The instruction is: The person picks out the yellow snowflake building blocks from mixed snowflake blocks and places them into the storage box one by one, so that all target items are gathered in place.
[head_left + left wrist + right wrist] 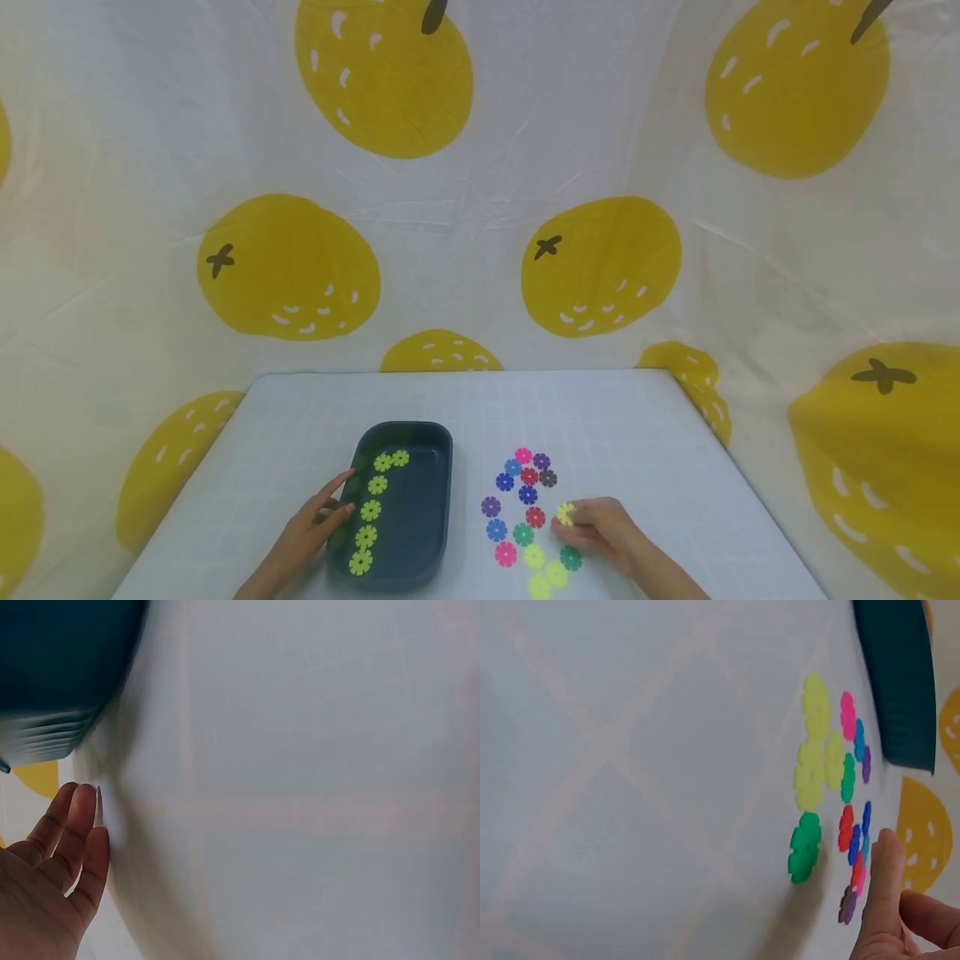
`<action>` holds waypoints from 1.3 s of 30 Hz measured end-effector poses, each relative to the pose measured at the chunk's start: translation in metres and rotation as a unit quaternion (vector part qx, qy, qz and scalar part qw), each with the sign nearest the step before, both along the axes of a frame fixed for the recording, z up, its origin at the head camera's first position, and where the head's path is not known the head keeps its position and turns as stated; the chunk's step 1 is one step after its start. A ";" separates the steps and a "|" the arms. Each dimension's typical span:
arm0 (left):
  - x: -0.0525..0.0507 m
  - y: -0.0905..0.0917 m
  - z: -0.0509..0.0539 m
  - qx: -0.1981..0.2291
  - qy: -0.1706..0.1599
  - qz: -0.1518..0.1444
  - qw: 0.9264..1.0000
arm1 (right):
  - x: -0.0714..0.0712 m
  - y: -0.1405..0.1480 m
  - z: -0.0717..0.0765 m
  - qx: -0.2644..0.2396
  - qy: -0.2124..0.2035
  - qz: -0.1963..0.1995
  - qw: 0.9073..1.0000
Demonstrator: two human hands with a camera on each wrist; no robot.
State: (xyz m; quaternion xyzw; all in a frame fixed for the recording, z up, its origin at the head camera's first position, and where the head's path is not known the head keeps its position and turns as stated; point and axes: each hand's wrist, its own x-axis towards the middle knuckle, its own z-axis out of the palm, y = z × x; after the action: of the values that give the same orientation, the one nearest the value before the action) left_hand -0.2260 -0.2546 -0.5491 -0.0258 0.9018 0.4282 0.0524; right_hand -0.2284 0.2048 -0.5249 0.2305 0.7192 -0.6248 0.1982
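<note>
A dark teal tray (425, 525) lies on the table; along its left side several yellow-green flower discs (371, 510) form a line, with one more to the right at the top. The left hand (303, 533) rests its extended fingers at the tray's left rim; in the left wrist view the hand (60, 862) is beside the tray (67, 667). The right hand (600, 529) pinches a yellow disc (566, 513) between thumb and fingers, right of the loose discs. In the right wrist view the hand (892, 907) hides that disc.
Loose flower discs in pink, blue, purple, red, green, black and yellow (528, 495) are spread right of the tray. Three yellow ones (557, 573) lie nearest the front. A white cloth with yellow fruit prints (450, 225) hangs behind the table (600, 417).
</note>
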 end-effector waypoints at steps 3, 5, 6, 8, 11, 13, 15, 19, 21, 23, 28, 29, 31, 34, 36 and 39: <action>0.001 -0.001 0.001 0.001 -0.003 0.003 1.000 | -0.002 -0.003 0.007 0.024 0.001 0.004 1.000; 0.001 -0.001 0.002 0.002 -0.004 0.002 1.000 | -0.003 -0.004 0.011 0.025 0.007 0.008 1.000; 0.001 -0.001 0.002 0.003 -0.005 0.002 1.000 | -0.003 -0.005 0.013 0.019 0.014 0.013 1.000; 0.000 -0.001 0.003 0.002 -0.007 0.002 1.000 | -0.005 -0.006 0.017 -0.003 0.021 0.021 1.000; 0.000 -0.001 0.004 0.004 -0.008 0.002 1.000 | -0.008 -0.009 0.023 -0.029 0.035 0.034 0.998; 0.000 -0.002 0.003 0.007 -0.008 0.002 1.000 | -0.009 -0.013 0.027 -0.034 0.036 0.035 0.998; 0.000 -0.002 0.001 0.008 -0.008 0.001 1.000 | -0.011 -0.017 0.031 -0.042 0.034 0.032 0.998; 0.000 -0.003 -0.002 0.010 -0.006 -0.003 1.000 | -0.012 -0.026 0.039 -0.078 0.034 0.033 0.996; 0.000 -0.003 -0.002 0.008 -0.005 -0.004 1.000 | -0.012 -0.031 0.042 -0.097 0.036 0.040 0.994; 0.000 -0.003 -0.002 0.009 -0.004 -0.004 1.000 | -0.013 -0.035 0.044 -0.114 0.040 0.048 0.992; -0.001 -0.003 -0.003 0.013 -0.001 -0.007 1.000 | -0.015 -0.045 0.048 -0.135 0.048 0.068 0.987; -0.001 -0.003 -0.004 0.014 0.001 -0.008 1.000 | -0.015 -0.047 0.049 -0.139 0.050 0.074 0.986; -0.002 -0.004 -0.005 0.014 0.005 -0.010 1.000 | -0.016 -0.052 0.051 -0.145 0.056 0.086 0.984; -0.002 -0.003 -0.006 0.014 0.009 -0.010 1.000 | -0.017 -0.059 0.054 -0.151 0.060 0.098 0.982; -0.002 -0.003 -0.005 0.013 0.012 -0.011 1.000 | -0.018 -0.064 0.056 -0.151 0.059 0.100 0.982; -0.001 -0.002 -0.004 0.013 0.011 -0.008 1.000 | -0.021 -0.074 0.059 -0.150 0.046 0.090 0.984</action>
State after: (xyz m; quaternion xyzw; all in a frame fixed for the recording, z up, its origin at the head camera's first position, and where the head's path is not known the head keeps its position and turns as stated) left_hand -0.2266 -0.2564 -0.5529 -0.0127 0.8969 0.4397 0.0463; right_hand -0.2498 0.1311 -0.4655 0.1036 0.6436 -0.7151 0.2523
